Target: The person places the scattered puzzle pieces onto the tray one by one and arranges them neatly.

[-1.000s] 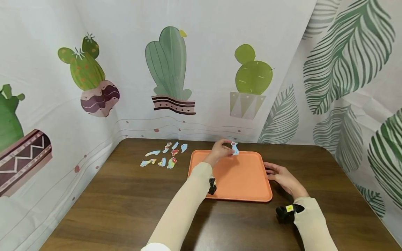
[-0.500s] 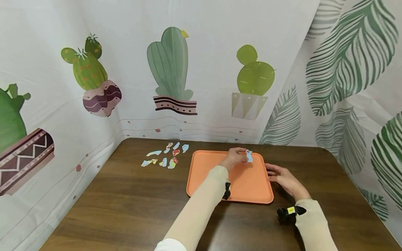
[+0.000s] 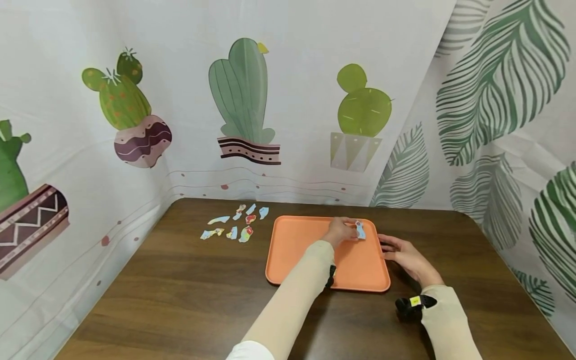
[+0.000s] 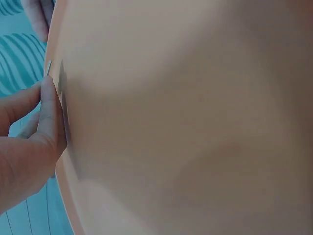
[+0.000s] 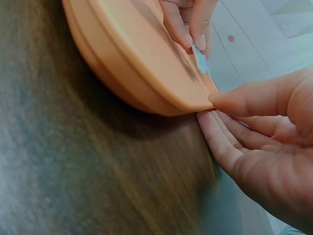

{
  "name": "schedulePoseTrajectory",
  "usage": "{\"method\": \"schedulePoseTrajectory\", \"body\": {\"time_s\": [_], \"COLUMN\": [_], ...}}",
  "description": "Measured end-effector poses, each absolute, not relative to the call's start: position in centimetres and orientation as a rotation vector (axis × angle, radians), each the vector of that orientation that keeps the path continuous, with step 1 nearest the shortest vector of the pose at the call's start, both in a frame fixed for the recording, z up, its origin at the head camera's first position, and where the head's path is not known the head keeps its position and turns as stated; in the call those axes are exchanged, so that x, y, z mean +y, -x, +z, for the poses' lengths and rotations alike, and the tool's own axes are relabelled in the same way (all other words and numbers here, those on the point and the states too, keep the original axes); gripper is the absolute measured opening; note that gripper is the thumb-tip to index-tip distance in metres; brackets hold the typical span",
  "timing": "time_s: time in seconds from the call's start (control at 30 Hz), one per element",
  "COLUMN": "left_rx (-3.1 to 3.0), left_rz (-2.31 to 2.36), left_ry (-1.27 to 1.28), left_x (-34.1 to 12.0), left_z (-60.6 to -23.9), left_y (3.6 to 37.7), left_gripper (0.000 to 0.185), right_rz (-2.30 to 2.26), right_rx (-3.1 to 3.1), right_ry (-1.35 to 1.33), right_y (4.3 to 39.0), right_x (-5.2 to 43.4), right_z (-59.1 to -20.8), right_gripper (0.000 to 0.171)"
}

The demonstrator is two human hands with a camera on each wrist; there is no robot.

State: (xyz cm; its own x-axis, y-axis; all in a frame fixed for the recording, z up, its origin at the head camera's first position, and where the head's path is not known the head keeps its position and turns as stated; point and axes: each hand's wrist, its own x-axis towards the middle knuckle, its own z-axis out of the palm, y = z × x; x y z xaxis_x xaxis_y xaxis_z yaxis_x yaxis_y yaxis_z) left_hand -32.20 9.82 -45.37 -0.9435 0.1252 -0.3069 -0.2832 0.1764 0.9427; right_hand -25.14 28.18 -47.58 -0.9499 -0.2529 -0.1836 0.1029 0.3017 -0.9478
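Between thumb and fingers, my left hand [image 3: 342, 231] pinches a light blue puzzle piece [image 3: 360, 230] with a reddish spot. It holds the piece close over the right part of the orange tray [image 3: 310, 250]. In the right wrist view the piece [image 5: 199, 59] stands tilted near the tray floor, under the left fingertips. My right hand [image 3: 410, 257] grips the tray's right rim. Its thumb lies at the top of the rim and its fingers underneath, as the right wrist view shows. In the left wrist view the piece is seen almost edge-on and mostly hidden by the left fingers [image 4: 49, 107].
Several other irregular puzzle pieces [image 3: 246, 233] lie spread on the dark wooden table [image 3: 180, 295], left of the tray. Behind the table hangs a white curtain [image 3: 301, 100] printed with cacti and leaves.
My left hand has carried the blue piece rightward across the tray, then lowered it toward the tray's right side. The right hand stays at the right rim.
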Motion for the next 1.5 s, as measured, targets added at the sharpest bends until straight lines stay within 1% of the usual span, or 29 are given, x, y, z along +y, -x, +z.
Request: {"method": "schedulePoseTrajectory", "body": {"time_s": [0.23,0.6,1.03,1.2,1.5], "left_rx": [2.132,2.166,2.211,2.224,2.198], "left_rz": [1.855,1.825,1.765,1.775,1.774], "left_ry": [0.136,0.210,0.238,0.229,0.185], "left_x": [10.2,10.7,11.0,10.7,9.6], "left_z": [-45.5,-45.4,-45.3,-45.5,-44.9], "left_y": [31.8,31.8,31.9,32.2,32.5], "left_gripper": [0.038,0.035,0.030,0.026,0.028], "right_rz": [-1.699,-1.727,-1.712,-1.707,-1.710], "right_rx": [2.269,2.275,2.283,2.294,2.288], "right_ry": [0.140,0.155,0.145,0.141,0.125], "right_y": [25.1,25.2,25.2,25.3,25.4], "right_x": [28.2,28.1,28.1,28.1,28.1], "right_z": [-47.5,-47.6,-47.7,-47.8,-47.9], "right_gripper": [0.064,0.064,0.064,0.064,0.063]}}
